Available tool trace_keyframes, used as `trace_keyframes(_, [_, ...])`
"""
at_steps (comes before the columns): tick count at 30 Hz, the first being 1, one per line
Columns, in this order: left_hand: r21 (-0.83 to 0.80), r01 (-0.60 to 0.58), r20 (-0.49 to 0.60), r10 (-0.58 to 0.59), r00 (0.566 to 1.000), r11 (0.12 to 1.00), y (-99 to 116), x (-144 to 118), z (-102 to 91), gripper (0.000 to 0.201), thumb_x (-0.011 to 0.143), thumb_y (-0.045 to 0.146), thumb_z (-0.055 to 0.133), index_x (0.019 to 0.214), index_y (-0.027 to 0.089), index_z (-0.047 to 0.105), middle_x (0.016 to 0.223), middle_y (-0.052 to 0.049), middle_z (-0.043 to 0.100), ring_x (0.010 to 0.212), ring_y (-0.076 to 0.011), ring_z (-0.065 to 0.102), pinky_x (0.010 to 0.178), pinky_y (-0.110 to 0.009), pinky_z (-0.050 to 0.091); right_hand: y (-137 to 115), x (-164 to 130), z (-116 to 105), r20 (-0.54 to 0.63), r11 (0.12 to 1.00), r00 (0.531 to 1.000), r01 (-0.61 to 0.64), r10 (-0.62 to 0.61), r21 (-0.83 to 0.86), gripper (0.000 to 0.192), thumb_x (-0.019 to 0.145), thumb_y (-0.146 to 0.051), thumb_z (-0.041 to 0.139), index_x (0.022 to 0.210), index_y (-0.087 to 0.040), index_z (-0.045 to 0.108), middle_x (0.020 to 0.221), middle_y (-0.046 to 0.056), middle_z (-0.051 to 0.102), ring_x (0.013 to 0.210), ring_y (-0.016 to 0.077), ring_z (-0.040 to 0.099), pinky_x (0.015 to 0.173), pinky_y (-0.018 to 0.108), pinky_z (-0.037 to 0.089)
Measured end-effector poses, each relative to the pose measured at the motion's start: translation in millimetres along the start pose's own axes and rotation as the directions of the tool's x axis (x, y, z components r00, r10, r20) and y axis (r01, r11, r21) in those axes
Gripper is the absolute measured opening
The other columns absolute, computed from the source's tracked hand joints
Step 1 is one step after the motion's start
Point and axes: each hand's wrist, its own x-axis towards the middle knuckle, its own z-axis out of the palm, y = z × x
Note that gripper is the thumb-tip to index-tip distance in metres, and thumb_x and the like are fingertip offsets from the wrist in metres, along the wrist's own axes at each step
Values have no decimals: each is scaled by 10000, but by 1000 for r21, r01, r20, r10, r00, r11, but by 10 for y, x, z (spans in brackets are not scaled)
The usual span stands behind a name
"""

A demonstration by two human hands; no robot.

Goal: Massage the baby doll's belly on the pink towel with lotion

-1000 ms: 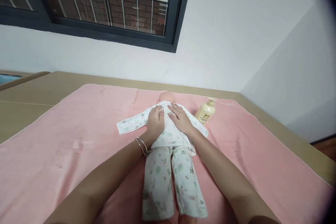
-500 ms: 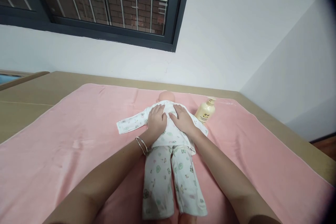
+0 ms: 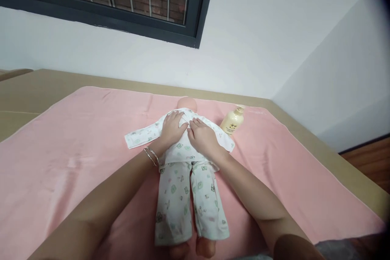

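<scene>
A baby doll in white printed pyjamas lies on a pink towel, head away from me, feet toward me. My left hand rests flat on the left side of the doll's upper body, fingers spread. My right hand lies flat on the right side, fingers pointing toward the doll's neck. The two hands almost touch in the middle. Thin bangles circle my left wrist. Neither hand grips anything.
A cream lotion bottle lies on the towel just right of the doll's shoulder. The towel covers a tan bed surface set against a white wall. A barred dark-framed window is above. Wooden floor shows at the right.
My hands have drawn closer together near the top of the doll's body. The camera has tilted down, so the doll's bare feet now show at the bottom.
</scene>
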Motion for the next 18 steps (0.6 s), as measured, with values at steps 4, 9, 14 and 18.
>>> trace_keyframes(4, [63, -38, 26, 37, 999, 997, 94, 4, -48, 398, 871, 276, 449, 1214, 120, 576, 1309, -155, 574, 1270, -299, 475, 1108, -482, 327, 61, 52, 36, 15, 996, 999, -49, 48, 81, 443, 974, -299, 335, 1308, -101, 546, 1407, 139, 478, 1347, 262, 393, 1115, 389, 321])
trace_keyframes(9, [185, -10, 27, 5, 1000, 983, 391, -122, -98, 329, 892, 237, 425, 1109, 84, 619, 1224, -209, 611, 1214, -323, 528, 1042, -471, 409, 366, 191, 127, 34, 963, 996, -90, 84, 253, 530, 975, -397, 341, 1397, -96, 450, 1469, 123, 398, 1399, 243, 306, 1160, 395, 239])
trace_keyframes(14, [164, -66, 8, 66, 998, 984, 536, -239, -84, 296, 869, 201, 440, 1070, 76, 617, 1162, -231, 623, 1197, -354, 531, 1028, -519, 406, 489, 228, 171, 49, 956, 997, -77, 66, 284, 545, 962, -412, 357, 1421, -124, 417, 1474, 90, 399, 1405, 249, 287, 1161, 417, 221])
trace_keyframes(18, [116, -34, -11, 36, 999, 993, 476, -205, -89, 344, 941, 310, 363, 1009, 113, 636, 1126, -197, 649, 1185, -327, 547, 1036, -497, 407, 384, 182, 132, 32, 983, 998, -52, 47, 175, 493, 963, -333, 335, 1383, -106, 457, 1425, 113, 462, 1369, 275, 342, 1136, 435, 244])
